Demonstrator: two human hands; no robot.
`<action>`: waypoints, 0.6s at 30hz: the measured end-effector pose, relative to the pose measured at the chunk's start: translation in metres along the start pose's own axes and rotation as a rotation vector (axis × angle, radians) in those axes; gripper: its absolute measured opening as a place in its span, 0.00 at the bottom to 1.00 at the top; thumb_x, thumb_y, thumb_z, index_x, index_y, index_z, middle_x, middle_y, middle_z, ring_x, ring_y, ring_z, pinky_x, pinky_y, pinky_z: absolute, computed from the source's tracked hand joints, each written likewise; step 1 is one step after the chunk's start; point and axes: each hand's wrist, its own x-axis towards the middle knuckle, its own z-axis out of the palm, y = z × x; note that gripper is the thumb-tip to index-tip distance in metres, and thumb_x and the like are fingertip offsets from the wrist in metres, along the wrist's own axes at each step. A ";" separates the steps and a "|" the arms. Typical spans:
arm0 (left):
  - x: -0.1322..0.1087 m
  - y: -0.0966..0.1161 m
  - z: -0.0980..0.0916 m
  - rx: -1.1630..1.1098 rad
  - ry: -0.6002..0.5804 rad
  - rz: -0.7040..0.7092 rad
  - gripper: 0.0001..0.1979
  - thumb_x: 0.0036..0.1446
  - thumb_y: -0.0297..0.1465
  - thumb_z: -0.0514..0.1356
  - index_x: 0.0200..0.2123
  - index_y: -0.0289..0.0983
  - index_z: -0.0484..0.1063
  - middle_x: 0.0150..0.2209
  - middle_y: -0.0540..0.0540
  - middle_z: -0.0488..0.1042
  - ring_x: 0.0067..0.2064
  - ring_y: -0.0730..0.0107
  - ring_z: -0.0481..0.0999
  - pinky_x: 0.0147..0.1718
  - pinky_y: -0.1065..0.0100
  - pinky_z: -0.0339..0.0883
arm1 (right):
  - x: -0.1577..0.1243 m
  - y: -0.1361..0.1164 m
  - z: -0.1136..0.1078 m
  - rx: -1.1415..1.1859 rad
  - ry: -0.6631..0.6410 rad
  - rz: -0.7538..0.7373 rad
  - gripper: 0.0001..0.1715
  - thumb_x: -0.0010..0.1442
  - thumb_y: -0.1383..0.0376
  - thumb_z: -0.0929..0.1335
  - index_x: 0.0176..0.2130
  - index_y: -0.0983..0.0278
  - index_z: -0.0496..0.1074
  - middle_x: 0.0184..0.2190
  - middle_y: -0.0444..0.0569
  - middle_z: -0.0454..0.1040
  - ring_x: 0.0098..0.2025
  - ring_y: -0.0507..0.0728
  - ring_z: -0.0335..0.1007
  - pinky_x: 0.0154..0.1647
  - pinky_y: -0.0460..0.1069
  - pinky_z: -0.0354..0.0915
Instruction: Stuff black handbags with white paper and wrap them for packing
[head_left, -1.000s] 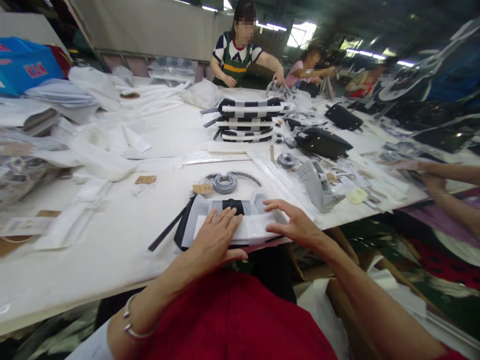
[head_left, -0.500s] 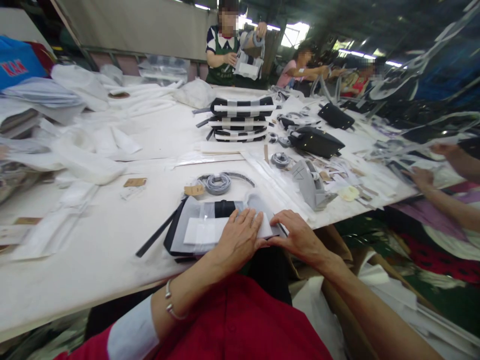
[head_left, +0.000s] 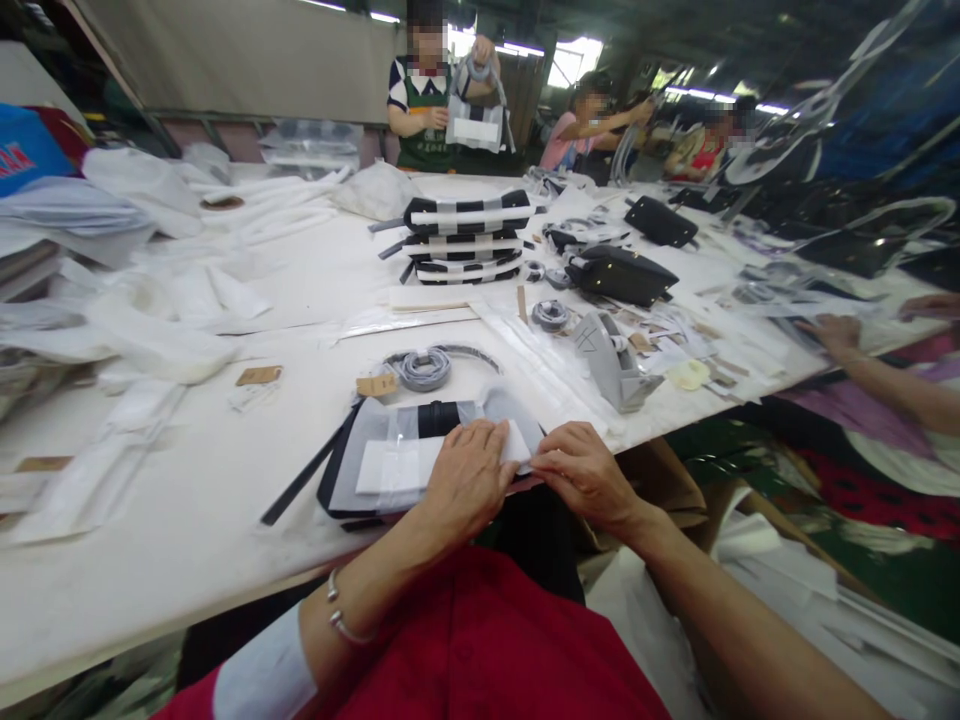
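A black handbag (head_left: 341, 490) lies on its side at the table's near edge, partly covered in pale grey wrapping. Across it runs a white padding strip (head_left: 375, 468), with clear tape over its left part. My left hand (head_left: 469, 468) rests flat on the strip, fingers stretched out together. At the bag's right end, my right hand (head_left: 589, 475) is closed in a pinch; what sits between its fingertips is hidden. A black strap (head_left: 300, 482) sticks out to the left. Just behind the bag are a wrapped strap coil (head_left: 424, 370) and a brown tag (head_left: 376, 385).
Several wrapped bags are stacked (head_left: 465, 240) farther back. A grey tape dispenser (head_left: 611, 365) stands right of the bag. White wrapping sheets (head_left: 150, 310) cover the left side. Across the table a person (head_left: 424, 110) holds a wrapped bag; another person's hand (head_left: 832, 335) is at right.
My right fingers have drawn together into a tighter pinch at the bag's right end. My left hand stays on the strip. The whole view has shifted slightly.
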 end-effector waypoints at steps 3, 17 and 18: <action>0.000 0.002 0.003 0.041 0.007 -0.003 0.24 0.66 0.40 0.52 0.61 0.33 0.60 0.58 0.37 0.69 0.61 0.55 0.66 0.60 0.51 0.58 | -0.003 -0.004 0.001 -0.067 0.049 -0.076 0.08 0.64 0.70 0.66 0.39 0.61 0.75 0.33 0.46 0.76 0.40 0.55 0.67 0.47 0.54 0.58; -0.075 -0.066 -0.043 0.324 -0.032 -0.041 0.47 0.50 0.57 0.61 0.66 0.37 0.56 0.67 0.36 0.56 0.68 0.48 0.55 0.65 0.46 0.49 | 0.016 -0.034 -0.001 -0.145 -0.080 -0.132 0.33 0.63 0.58 0.69 0.62 0.66 0.62 0.61 0.57 0.67 0.65 0.64 0.57 0.66 0.64 0.53; -0.079 -0.071 -0.041 0.339 -0.053 -0.067 0.45 0.51 0.56 0.62 0.65 0.38 0.57 0.67 0.36 0.57 0.67 0.48 0.56 0.65 0.46 0.50 | 0.016 -0.035 0.007 -0.183 -0.132 -0.143 0.34 0.63 0.58 0.68 0.64 0.66 0.60 0.63 0.56 0.64 0.66 0.64 0.54 0.67 0.64 0.51</action>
